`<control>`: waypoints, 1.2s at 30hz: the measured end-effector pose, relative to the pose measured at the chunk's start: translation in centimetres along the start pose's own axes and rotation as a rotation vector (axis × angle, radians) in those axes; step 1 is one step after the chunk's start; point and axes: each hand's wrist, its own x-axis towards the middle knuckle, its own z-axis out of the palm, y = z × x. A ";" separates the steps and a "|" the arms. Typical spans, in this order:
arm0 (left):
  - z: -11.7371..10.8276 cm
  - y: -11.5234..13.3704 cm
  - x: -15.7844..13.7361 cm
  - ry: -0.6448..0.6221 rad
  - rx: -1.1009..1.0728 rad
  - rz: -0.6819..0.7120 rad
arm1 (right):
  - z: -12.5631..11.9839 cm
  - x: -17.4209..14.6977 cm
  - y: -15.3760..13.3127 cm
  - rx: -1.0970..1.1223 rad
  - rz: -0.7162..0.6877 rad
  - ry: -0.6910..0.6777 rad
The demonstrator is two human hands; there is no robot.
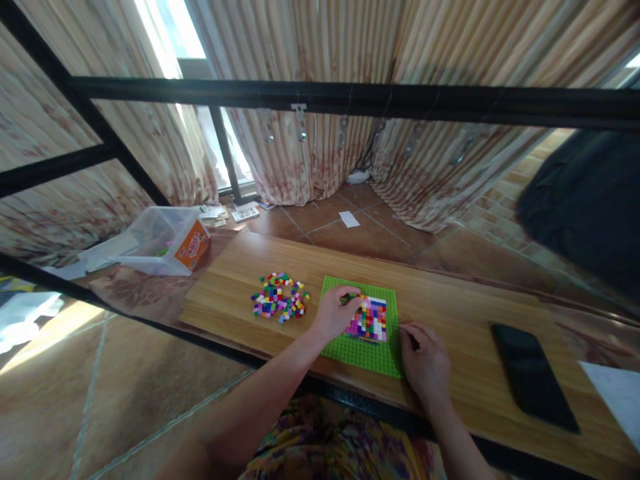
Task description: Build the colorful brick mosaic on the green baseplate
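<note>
A green studded baseplate (360, 361) lies on the wooden table, with a block of many-coloured small bricks (370, 321) set in rows on its middle. Over the upper left part of that block is my left hand (336, 312), its thumb and fingers pinched together at the bricks. Whatever sits between those fingertips is too small to make out. Beside the plate's right edge rests my right hand (426, 360), fingers curled, with the tips against the edge. A loose pile of small coloured bricks (280, 297) is spread on the table to the left of the plate.
A black phone (535, 377) lies at the table's right, near a white paper (617, 393). A clear plastic box (165, 240) with an orange label stands beyond the table's left end. A black metal bar (320, 95) crosses in front of the curtains (310, 153).
</note>
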 end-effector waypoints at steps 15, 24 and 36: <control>-10.5 -3.5 -4.0 0.219 0.628 0.122 | 0.3 -0.3 0.8 -0.047 -0.022 0.017; -10.0 -4.2 -3.2 0.152 0.850 0.181 | 0.2 -0.2 0.8 -0.048 -0.029 0.004; -8.0 0.0 -3.7 0.039 0.390 0.100 | 0.2 -0.1 0.2 -0.010 0.003 0.020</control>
